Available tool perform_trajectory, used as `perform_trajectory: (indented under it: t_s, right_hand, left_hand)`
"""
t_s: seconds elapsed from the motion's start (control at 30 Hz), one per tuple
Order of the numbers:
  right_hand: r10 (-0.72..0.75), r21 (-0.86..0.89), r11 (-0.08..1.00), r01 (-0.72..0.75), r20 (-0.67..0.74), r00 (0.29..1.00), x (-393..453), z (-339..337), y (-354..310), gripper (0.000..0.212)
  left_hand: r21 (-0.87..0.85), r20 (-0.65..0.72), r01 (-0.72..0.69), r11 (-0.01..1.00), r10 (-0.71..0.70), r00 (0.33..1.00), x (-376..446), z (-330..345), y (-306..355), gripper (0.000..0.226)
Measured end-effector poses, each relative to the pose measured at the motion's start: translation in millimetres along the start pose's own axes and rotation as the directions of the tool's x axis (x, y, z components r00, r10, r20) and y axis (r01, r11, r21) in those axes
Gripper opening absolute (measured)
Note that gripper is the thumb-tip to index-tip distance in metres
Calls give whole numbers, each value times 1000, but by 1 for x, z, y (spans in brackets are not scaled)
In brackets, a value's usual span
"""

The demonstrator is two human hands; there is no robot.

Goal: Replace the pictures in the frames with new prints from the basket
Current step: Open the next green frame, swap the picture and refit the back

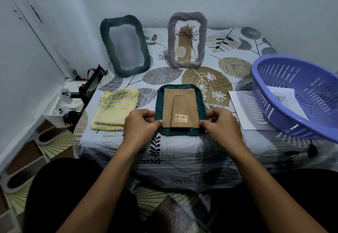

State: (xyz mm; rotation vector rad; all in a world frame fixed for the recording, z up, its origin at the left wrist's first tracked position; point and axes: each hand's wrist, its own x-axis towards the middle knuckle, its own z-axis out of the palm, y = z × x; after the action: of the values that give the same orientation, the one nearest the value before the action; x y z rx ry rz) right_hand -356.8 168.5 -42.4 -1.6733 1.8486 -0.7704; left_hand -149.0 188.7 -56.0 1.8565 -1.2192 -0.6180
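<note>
Head view, read from left to right. A low table covered in a leaf-printed cloth stood in a corner of the room. At its left edge lay a folded yellow-and-grey knitted cloth. Behind that, a dark green wavy frame leaned upright against the wall, its opening showing only a pale, blank pane. To its right stood a grey twisted frame, also upright, containing a print of a line-drawn plant over tan shapes.

At the centre front, a teal frame lay face down on the table, its brown cardboard backing uppermost, with a barcode sticker near the lower edge. The left hand pinched the backing's lower left corner between thumb and curled fingers; the right hand pinched the lower right corner in the same way. Both forearms extended from the bottom of the view.

Further right, a white paper sheet lay flat on the table, partly under a purple slotted basket. The basket sat tilted at the table's right edge and held a pale print, whose image was too faint to make out.
</note>
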Motion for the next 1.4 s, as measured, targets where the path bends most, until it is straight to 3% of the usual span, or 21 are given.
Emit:
perform_trajectory:
  t_s: [0.77, 1.0, 1.1, 1.4]
  right_hand:
    - [14, 26, 1000, -15, 43, 999, 5, -4, 2, 8]
    - [-36, 34, 999, 35, 30, 999, 34, -16, -14, 9]
    - [-10, 32, 999, 7, 73, 997, 46, -15, -22, 8]
    - [53, 3, 999, -54, 141, 989, 56, -8, -29, 10]
  left_hand:
    - [-5, 59, 6, 1000, -6, 998, 4, -5, 1, 22]
    - [231, 122, -71, 970, 43, 992, 45, -10, 27, 30]
    - [272, 136, -45, 961, 8, 991, 57, -8, 32, 8]
    - [104, 222, 79, 991, -100, 970, 63, -8, 28, 6]
